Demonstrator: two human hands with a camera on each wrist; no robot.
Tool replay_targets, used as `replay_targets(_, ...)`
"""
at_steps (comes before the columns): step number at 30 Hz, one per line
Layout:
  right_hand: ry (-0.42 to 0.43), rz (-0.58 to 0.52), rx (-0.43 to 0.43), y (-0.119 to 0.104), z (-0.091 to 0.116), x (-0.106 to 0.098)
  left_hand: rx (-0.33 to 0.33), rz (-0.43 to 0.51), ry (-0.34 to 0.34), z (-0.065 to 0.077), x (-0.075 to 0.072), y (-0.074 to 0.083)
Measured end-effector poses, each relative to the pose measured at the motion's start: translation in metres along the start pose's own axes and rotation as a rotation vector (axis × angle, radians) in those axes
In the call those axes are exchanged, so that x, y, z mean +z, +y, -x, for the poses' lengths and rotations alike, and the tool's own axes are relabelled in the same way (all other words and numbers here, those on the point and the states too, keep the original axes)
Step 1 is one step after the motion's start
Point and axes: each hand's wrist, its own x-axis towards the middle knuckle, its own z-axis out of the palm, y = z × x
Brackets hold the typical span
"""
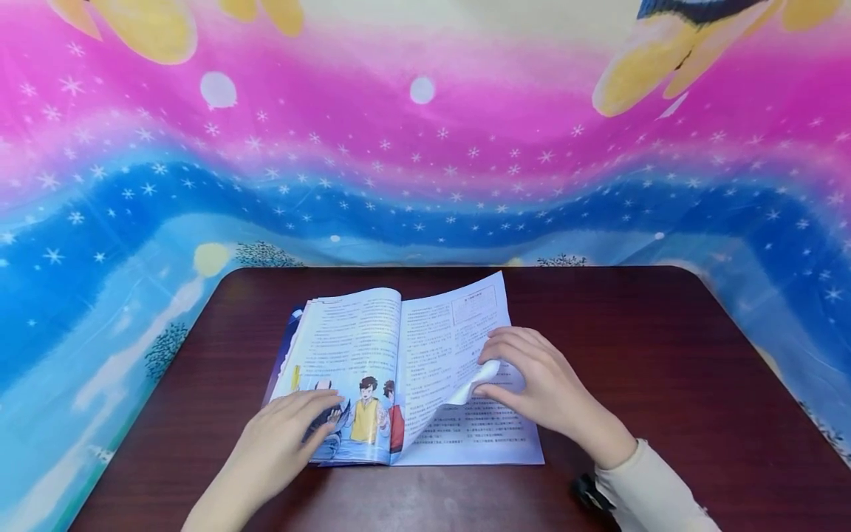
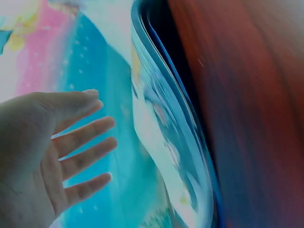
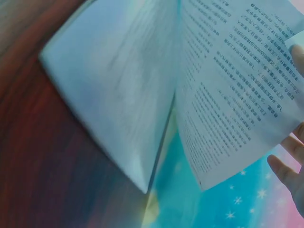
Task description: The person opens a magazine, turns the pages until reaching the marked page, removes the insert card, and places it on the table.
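An open magazine [image 1: 399, 369] with text and cartoon figures lies on the dark wooden table [image 1: 665, 355]. My left hand [image 1: 319, 414] rests flat on the lower left page, fingers straight over the cartoon picture. In the left wrist view the left hand [image 2: 71, 147] shows a spread palm beside the magazine's stacked page edges [image 2: 166, 147]. My right hand [image 1: 492, 369] pinches the curled corner of a right-hand page [image 1: 459, 332] and lifts it off the pages below. The right wrist view shows that lifted page [image 3: 228, 90] raised, with fingertips [image 3: 285, 166] at its edge.
A bright cloth [image 1: 425, 148] in pink, blue and white with stars hangs behind and around the table. Bare tabletop extends to the right of the magazine and along the front edge. A cream sleeve [image 1: 651, 488] covers my right forearm.
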Motion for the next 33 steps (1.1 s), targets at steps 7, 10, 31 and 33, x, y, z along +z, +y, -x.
replay_targets(7,0.018,-0.016,-0.022,-0.012,-0.013,0.000,0.169,0.151,0.120,-0.025,-0.002,0.032)
replay_targets(10,0.029,-0.009,-0.037,-0.015,-0.018,-0.001,0.250,0.207,0.172,-0.034,-0.003,0.046)
replay_targets(31,0.037,0.020,-0.093,-0.029,-0.031,-0.002,0.512,0.308,0.291,-0.068,-0.005,0.094)
replay_targets(33,0.030,0.023,-0.087,-0.029,-0.031,-0.002,0.522,0.300,0.310,-0.069,-0.004,0.093)
